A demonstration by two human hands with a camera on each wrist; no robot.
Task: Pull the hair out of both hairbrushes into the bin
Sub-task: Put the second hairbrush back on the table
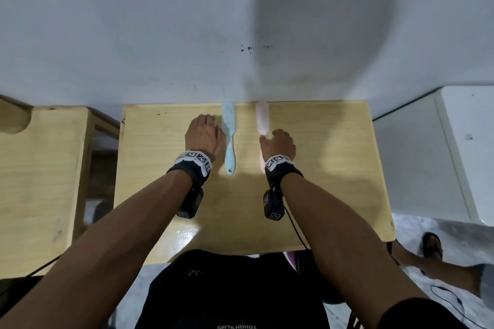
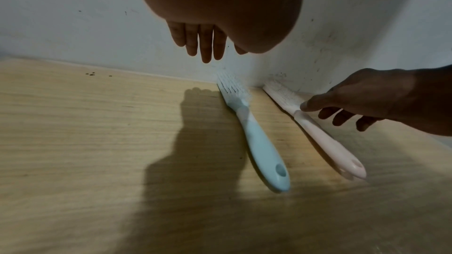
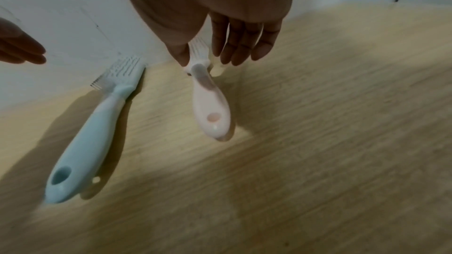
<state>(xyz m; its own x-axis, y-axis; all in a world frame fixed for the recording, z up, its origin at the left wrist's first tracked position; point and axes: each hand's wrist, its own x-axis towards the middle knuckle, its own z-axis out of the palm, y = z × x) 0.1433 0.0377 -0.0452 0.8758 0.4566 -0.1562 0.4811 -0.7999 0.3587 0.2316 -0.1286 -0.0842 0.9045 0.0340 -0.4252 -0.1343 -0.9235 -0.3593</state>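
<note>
Two hairbrushes lie side by side on the wooden table [image 1: 320, 168], heads towards the wall. The blue brush [image 1: 229, 136] [image 2: 261, 146] [image 3: 93, 134] is on the left, the pink brush [image 1: 262, 120] [image 2: 325, 138] [image 3: 210, 107] on the right. My left hand [image 1: 211, 120] [image 2: 208, 53] hovers just left of the blue brush's head with straight fingers, holding nothing. My right hand [image 1: 270, 136] [image 3: 203, 59] is over the pink brush's neck; its thumb touches the neck, and the fingers [image 3: 239, 49] reach down on the other side, apart from it. No bin is in view.
The white wall [image 1: 160, 35] stands right behind the table's far edge. A second wooden table [image 1: 40, 168] is at the left across a gap, a white cabinet [image 1: 454, 155] at the right. A sandalled foot [image 1: 431, 246] is on the floor at the lower right.
</note>
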